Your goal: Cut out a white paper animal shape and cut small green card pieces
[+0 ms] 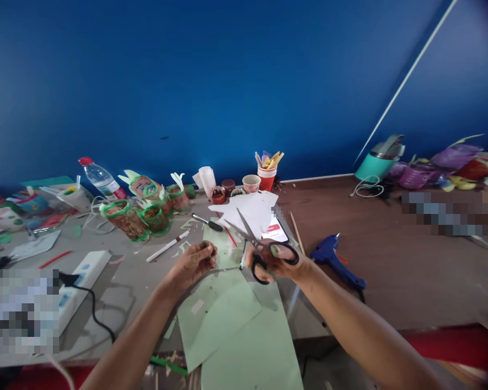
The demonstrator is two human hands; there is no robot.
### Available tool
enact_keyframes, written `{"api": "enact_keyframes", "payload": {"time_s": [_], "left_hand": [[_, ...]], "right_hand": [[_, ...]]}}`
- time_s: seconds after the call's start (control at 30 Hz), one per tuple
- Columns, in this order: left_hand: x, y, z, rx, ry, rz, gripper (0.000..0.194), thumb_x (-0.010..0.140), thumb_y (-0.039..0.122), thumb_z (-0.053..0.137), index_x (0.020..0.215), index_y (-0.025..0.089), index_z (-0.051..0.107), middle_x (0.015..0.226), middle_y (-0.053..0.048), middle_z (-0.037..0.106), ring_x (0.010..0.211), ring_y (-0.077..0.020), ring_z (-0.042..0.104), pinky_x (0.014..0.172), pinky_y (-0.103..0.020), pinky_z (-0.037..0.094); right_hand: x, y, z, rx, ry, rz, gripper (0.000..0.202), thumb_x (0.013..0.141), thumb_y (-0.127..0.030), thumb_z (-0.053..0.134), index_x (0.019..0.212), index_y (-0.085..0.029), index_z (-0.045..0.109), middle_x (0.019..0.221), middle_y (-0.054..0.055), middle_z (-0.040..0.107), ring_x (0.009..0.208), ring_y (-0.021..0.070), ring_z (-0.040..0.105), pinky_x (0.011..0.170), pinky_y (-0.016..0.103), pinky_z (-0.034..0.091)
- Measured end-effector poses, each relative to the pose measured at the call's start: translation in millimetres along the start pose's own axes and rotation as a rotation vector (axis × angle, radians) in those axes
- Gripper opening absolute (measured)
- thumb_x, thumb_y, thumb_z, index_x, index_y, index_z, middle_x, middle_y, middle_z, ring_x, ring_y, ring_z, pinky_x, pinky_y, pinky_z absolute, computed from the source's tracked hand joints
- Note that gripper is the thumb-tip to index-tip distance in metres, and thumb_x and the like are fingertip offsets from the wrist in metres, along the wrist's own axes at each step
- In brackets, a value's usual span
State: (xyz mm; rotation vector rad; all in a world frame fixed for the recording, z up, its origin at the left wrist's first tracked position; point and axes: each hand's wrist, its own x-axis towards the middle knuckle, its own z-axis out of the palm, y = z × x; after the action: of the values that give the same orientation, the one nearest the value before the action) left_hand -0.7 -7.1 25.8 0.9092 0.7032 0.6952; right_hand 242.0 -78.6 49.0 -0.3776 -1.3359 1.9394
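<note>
My right hand (pixel 284 265) grips a pair of scissors (pixel 250 232) by its black handles, with fingers through the loops. The blades are spread apart and point up and to the left. My left hand (pixel 195 262) is closed, thumb against the curled fingers; what it pinches, if anything, is hidden. Below both hands lie sheets of light green paper (pixel 244 330), overlapping and reaching past the table's front edge. Just beyond the scissors are crumpled white paper (pixel 252 208) and a phone (pixel 274 230) with a lit screen.
A blue glue gun (pixel 335 260) lies to the right. Green-rimmed brown pots (pixel 126 219) and a water bottle (pixel 103 179) stand at the back left, and a red cup of sticks (pixel 267 177) at the back. A white power strip (pixel 85 281) is at the left.
</note>
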Motion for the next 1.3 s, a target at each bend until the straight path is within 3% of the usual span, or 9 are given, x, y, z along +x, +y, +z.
{"api": "enact_keyframes", "payload": {"time_s": [0.1,0.23,0.4,0.7,0.9,1.07,1.3], "left_hand": [[-0.7,-2.4,2.9,0.08,0.014,-0.029,0.027,0.065,0.027,0.079,0.077,0.012,0.06,0.071,-0.001,0.06,0.057,-0.009,0.057,0.059,-0.023,0.05],[-0.1,-2.5,9.3,0.264,0.033,-0.076,0.029,0.064,0.03,0.078,0.081,0.013,0.061,0.065,0.001,0.058,0.05,-0.0077,0.054,0.051,-0.02,0.044],[12.2,1.8,13.5,0.561,0.09,-0.086,0.027,0.061,0.029,0.077,0.075,0.014,0.06,0.047,0.006,0.051,0.038,-0.0078,0.047,0.041,-0.019,0.035],[33.4,5.6,15.8,0.718,0.167,-0.146,0.019,0.062,0.022,0.076,0.061,0.016,0.057,0.032,0.008,0.043,0.027,-0.0068,0.036,0.033,-0.019,0.021],[38.5,4.6,26.8,0.686,0.138,-0.188,0.029,0.058,0.021,0.079,0.049,0.016,0.052,0.032,0.006,0.039,0.029,-0.0058,0.032,0.033,-0.02,0.019],[25.7,8.9,40.6,0.545,0.095,-0.197,0.038,0.058,0.031,0.08,0.054,0.019,0.045,0.041,0.009,0.036,0.036,-0.0044,0.03,0.037,-0.019,0.022],[9.2,-5.5,76.9,0.327,0.038,-0.184,0.038,0.061,0.032,0.08,0.062,0.018,0.044,0.051,0.009,0.035,0.043,-0.0036,0.032,0.042,-0.018,0.027]], "right_hand": [[-7.4,-5.7,-2.0,-0.009,-0.036,0.023,0.063,0.06,-0.071,0.061,0.086,-0.013,0.056,0.046,-0.002,0.05,0.039,0.0093,0.04,0.047,0.026,0.03],[-8.0,-10.5,-7.8,-0.015,0.084,-0.069,0.064,0.062,-0.072,0.058,0.089,-0.014,0.055,0.05,-0.001,0.053,0.045,0.0112,0.044,0.052,0.027,0.033],[-0.6,-16.2,-13.8,-0.051,0.242,-0.142,0.052,0.074,-0.059,0.063,0.098,-0.014,0.057,0.068,0.003,0.061,0.058,0.0116,0.052,0.05,0.021,0.031],[2.9,-16.6,-28.4,-0.135,0.361,-0.228,0.049,0.076,-0.057,0.061,0.097,-0.013,0.059,0.063,0.002,0.06,0.05,0.0092,0.044,0.044,0.021,0.022],[4.9,-13.9,-28.7,-0.142,0.374,-0.205,0.049,0.077,-0.057,0.06,0.096,-0.012,0.059,0.064,0.002,0.061,0.049,0.0086,0.043,0.046,0.021,0.024],[5.0,-14.4,-28.3,-0.147,0.413,-0.235,0.05,0.078,-0.059,0.057,0.096,-0.012,0.06,0.062,0.001,0.06,0.047,0.0081,0.04,0.045,0.021,0.023],[3.8,-18.8,-18.7,-0.195,0.38,-0.244,0.053,0.075,-0.061,0.06,0.096,-0.012,0.06,0.063,0.002,0.06,0.051,0.009,0.045,0.046,0.02,0.025]]}}
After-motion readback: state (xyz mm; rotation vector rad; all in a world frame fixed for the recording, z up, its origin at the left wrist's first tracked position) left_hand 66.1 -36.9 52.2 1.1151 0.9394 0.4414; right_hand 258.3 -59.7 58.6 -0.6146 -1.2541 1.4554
